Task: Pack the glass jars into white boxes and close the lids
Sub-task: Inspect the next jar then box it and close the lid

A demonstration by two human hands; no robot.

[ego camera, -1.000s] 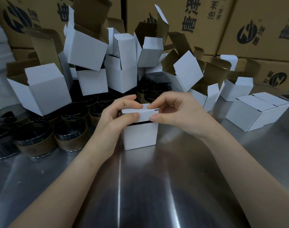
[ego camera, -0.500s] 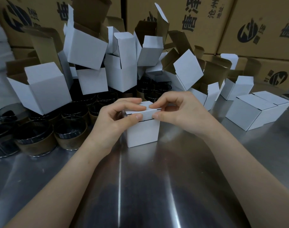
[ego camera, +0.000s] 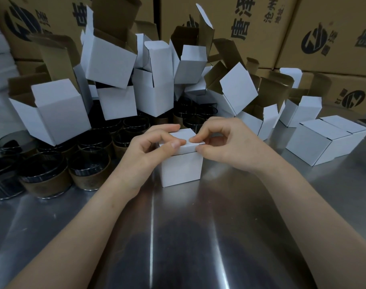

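From the head camera I see a small white box [ego camera: 181, 167] standing upright on the steel table [ego camera: 198, 226], straight ahead between my two forearms. Its lid [ego camera: 178, 135] lies flat across the top. My left hand [ego camera: 148, 151] curls over the box's left upper edge, thumb on the lid's front rim and fingers on its top. My right hand [ego camera: 225, 147] pinches the lid's right front corner between thumb and forefinger, the other fingers bent above it. Both hands are clamped on this one box. To the left and behind it the glass jars [ego camera: 88, 170] stand crowded together on the table, dark glass with brown bands round their lower parts. Above and behind them, open white boxes [ego camera: 107, 57] are heaped at all angles, flaps up. Two closed boxes [ego camera: 315, 142] sit side by side, touching, at the right. Brown cartons [ego camera: 250, 24] with dark print fill the background.
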